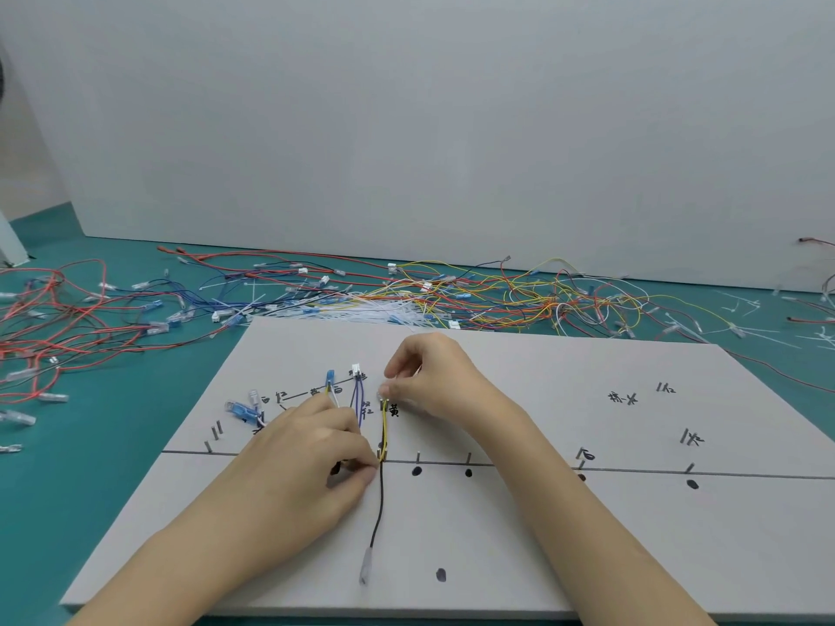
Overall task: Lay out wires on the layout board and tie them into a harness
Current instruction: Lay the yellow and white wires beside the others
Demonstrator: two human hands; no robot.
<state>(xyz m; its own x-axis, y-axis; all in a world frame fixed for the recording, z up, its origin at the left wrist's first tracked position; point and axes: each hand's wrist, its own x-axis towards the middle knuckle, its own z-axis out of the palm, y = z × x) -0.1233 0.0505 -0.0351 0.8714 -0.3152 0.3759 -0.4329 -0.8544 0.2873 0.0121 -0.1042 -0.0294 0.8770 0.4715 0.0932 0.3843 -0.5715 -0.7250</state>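
A grey layout board [542, 535] with metal pins and handwritten marks lies in front of me. My right hand [433, 377] pinches the top end of a yellow wire [385, 426] that runs down between pins. My left hand [311, 449] presses and pinches the wires at the pin on the board's horizontal line. A black wire [378, 512] hangs down from there to a clear terminal [365, 566]. Purple wires [360, 399] lead up to a white connector [356, 369]. Blue terminals [330, 378] sit left of it.
Loose red, yellow, blue and black wires [452, 291] and white cable ties [361, 309] are strewn over the green table [90, 445] behind and left of the board. A white wall panel rises behind. Pins [686, 436] stand on the board's right half.
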